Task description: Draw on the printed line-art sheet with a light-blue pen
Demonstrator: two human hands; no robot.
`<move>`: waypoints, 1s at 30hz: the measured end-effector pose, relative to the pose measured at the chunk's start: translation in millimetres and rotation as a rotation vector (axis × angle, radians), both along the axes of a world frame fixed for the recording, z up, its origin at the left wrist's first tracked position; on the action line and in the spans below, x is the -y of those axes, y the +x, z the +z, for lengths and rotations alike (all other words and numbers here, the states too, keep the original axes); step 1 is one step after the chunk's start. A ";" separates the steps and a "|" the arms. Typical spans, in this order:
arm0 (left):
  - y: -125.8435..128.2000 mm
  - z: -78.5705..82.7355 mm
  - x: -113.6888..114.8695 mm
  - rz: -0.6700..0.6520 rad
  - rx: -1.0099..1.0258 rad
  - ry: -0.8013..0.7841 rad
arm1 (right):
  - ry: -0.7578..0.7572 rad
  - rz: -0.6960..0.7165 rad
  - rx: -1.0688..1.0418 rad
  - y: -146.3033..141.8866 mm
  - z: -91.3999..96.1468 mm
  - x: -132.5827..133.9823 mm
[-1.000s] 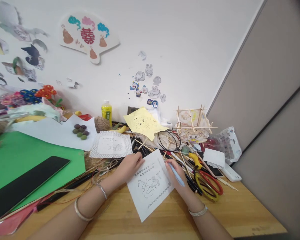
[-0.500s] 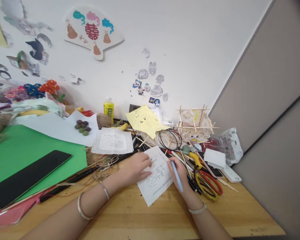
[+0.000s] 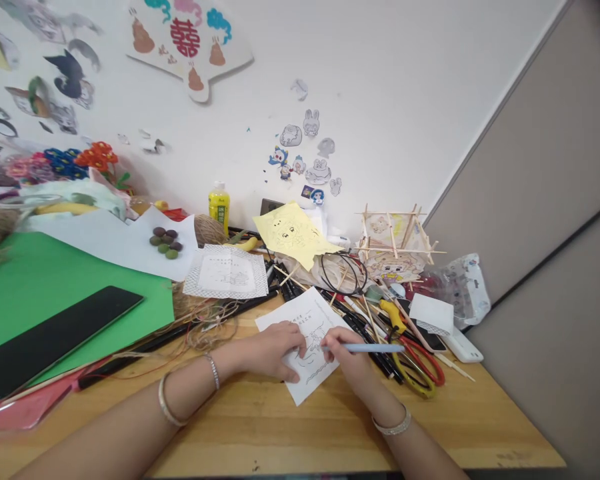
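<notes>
A white sheet of paper (image 3: 325,317) with a line drawing and handwriting lies tilted on the wooden table (image 3: 260,433). My left hand (image 3: 275,350) rests on its left side, thumb and fingers apart, holding nothing. In my right hand (image 3: 350,360) is a light blue pen (image 3: 375,348), its shaft pointing right. The pen's tip is hidden by my fingers, so I cannot tell whether it touches the drawing. Just beyond the sheet, to the upper left, lies a second drawing with a patterned border (image 3: 225,270).
Scissors with yellow handles (image 3: 415,383), black pens (image 3: 375,363) and sticks crowd the right side. A stick frame (image 3: 397,250) stands behind them. Left are a green sheet (image 3: 80,267), a black flat slab (image 3: 65,333) and a yellow bottle (image 3: 219,207). A wall closes the back.
My right hand has shifted down and left over the drawing, and the pen has swung from steep to nearly level. My left hand has slid lower on the sheet. The view has tilted slightly down.
</notes>
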State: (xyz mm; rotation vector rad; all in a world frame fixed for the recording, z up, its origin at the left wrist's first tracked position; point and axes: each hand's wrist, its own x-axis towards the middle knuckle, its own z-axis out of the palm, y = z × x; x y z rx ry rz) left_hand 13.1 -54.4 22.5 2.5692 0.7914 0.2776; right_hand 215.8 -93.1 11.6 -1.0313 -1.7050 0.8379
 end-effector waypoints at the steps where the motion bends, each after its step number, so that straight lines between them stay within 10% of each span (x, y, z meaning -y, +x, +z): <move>1: 0.2 -0.3 0.1 0.001 -0.001 0.002 | -0.101 0.064 -0.024 -2.5 -3.7 0.6; 30: 4.5 12.7 3.4 -0.018 -0.095 -0.002 | -0.040 0.226 0.223 -18.2 -33.7 -6.1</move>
